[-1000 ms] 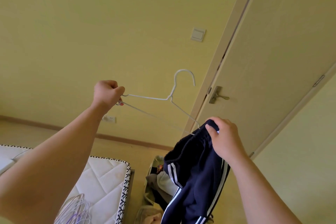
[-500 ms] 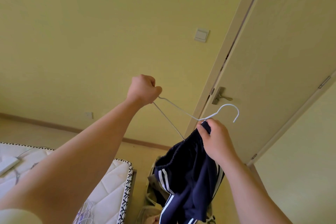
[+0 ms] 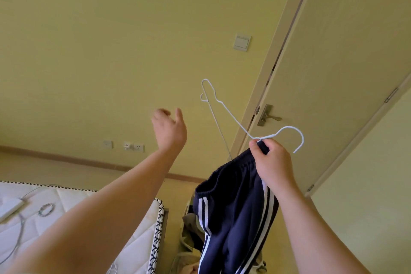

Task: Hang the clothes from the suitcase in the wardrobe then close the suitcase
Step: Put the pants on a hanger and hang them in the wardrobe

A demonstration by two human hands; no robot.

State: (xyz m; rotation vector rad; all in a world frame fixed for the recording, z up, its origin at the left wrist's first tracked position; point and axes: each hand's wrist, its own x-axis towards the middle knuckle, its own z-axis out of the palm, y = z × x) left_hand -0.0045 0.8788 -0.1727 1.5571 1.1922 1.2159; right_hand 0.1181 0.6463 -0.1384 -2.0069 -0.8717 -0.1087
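My right hand (image 3: 272,163) grips the waistband of navy shorts with white side stripes (image 3: 231,218) together with the neck of a white wire hanger (image 3: 231,115). The hanger tilts up to the left, its hook pointing right. The shorts hang down below my fist. My left hand (image 3: 170,130) is raised to the left of the hanger, fingers loose, touching nothing. Below the shorts, part of an open bag or suitcase with beige clothes (image 3: 190,227) shows on the floor.
A bare white mattress (image 3: 111,218) with a patterned edge lies at lower left, with a cable and small items on it. A closed door (image 3: 333,73) with a lever handle (image 3: 268,115) stands at right. Wall sockets (image 3: 133,146) sit low on the yellow wall.
My left hand let go of the hanger's end and opened. The hanger now stays in my right hand alone and has swung up to the left.
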